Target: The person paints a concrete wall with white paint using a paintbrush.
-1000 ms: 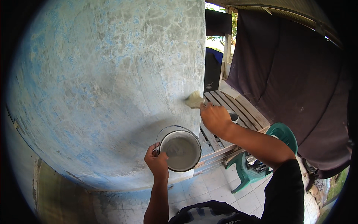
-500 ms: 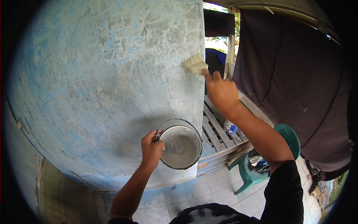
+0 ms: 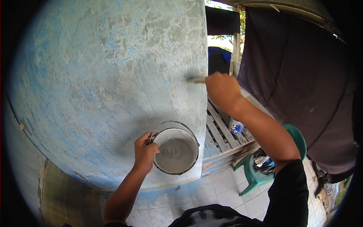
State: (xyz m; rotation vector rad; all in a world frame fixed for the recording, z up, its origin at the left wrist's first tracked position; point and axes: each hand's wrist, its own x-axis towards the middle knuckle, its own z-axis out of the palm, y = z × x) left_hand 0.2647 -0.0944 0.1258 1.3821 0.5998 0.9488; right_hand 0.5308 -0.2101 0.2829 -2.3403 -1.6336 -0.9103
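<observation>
Wall [image 3: 113, 75], patchy grey and blue, fills left side and centre; its straight vertical right edge runs just left of the right hand. Dark cloth [image 3: 295, 83] hangs at far right, well apart from the wall edge, leaving a gap with room for the right forearm. Tiled floor [image 3: 223, 185] along the near side. Slatted wooden tabletop [image 3: 228, 150] starts right of the wall edge, its near edge running slantwise behind the right forearm. Green chair [image 3: 247, 174] near right, below that forearm, bag-like stuff on its seat. Bucket [image 3: 176, 134] held in front of the wall's lower right part, grey mix inside, wire handle raised over the far rim; well apart from the right hand, open room between. Right hand [image 3: 225, 92] beside the wall edge, fingers curled tight in a fist round the brush handle, fingertips hidden. Left hand [image 3: 145, 153] at the bucket's left rim, thumb over it, fingers pinching rim by the handle joint. Can [image 3: 236, 126] on the tabletop, just under the right forearm. Brush [image 3: 196, 80] edge-on, bristles pointing left at the wall; blurred, cannot tell exact contact.
</observation>
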